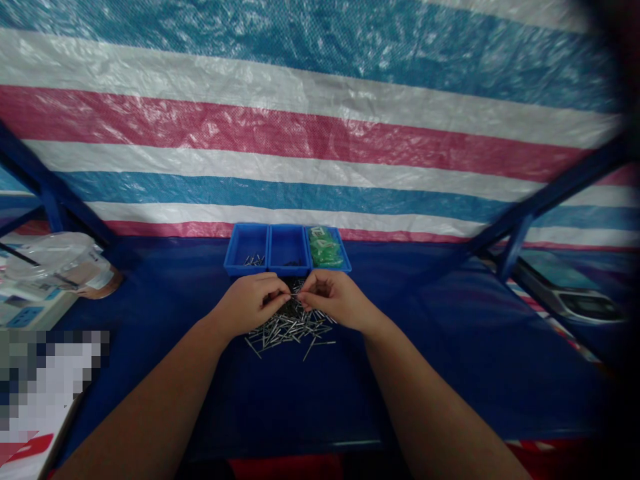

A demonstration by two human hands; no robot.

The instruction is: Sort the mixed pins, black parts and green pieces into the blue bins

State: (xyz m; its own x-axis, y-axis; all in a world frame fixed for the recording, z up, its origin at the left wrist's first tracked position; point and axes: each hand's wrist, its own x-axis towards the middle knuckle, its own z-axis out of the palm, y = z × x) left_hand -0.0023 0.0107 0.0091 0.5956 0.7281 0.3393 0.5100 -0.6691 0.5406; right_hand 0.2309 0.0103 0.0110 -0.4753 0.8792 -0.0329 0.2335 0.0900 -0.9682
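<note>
Over a pile of thin silvery metal pins [290, 329] on the blue table, my left hand [249, 301] and my right hand [340, 298] nearly meet. Both hands are closed in a pinch, thumb against fingertips. A small thin metal pin [294, 295] spans the short gap between the fingertips, an end in each hand; its finer detail is too small to make out. Just beyond my hands stands a blue three-part tray [250, 271]. Its left compartment holds several pins [254, 260], the middle one some small dark pieces, and the right one green plastic packets [326, 248].
At the left are a lidded plastic cup [97, 280] with a straw, a pale box [37, 310] and a white board or paper [43, 400]. A digital scale [585, 303] sits at the right. Blue metal struts [520, 240] flank the table, with a striped tarp [320, 133] behind.
</note>
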